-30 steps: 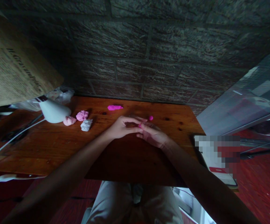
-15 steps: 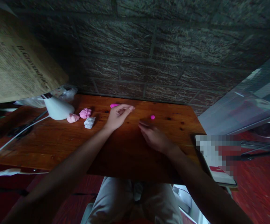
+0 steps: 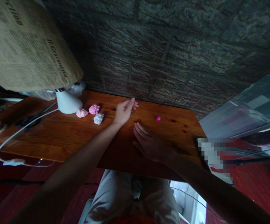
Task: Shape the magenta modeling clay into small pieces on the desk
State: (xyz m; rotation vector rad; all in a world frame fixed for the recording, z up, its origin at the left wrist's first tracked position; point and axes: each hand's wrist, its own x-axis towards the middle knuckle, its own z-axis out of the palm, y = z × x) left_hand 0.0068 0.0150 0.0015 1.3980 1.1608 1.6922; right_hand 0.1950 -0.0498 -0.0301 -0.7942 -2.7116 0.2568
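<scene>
My left hand (image 3: 123, 111) is over the back middle of the wooden table, palm turned inward, thumb raised and fingers loosely apart. Nothing shows in it. Lower and to the right, my right hand (image 3: 147, 143) has its fingers stretched out, with nothing visible in it. A small bright pink ball (image 3: 158, 118), clay-like, lies beyond the right hand, touched by neither. To the left of my left hand sit three crumpled clay-like lumps: a pink lump (image 3: 94, 109), a pale pink lump (image 3: 82, 112) and a white lump (image 3: 98, 118).
A lamp with a white base (image 3: 68, 102) and newsprint shade (image 3: 39, 53) stands at the left, its white cord (image 3: 15, 132) looping over the table edge. A stone wall (image 3: 144, 46) closes off the back. A blurred-out flat object (image 3: 213, 155) is at the right edge.
The view has shifted, so the lamp and lumps appear farther right. My right hand's fingers look straighter. The magenta piece behind my left hand no longer shows.
</scene>
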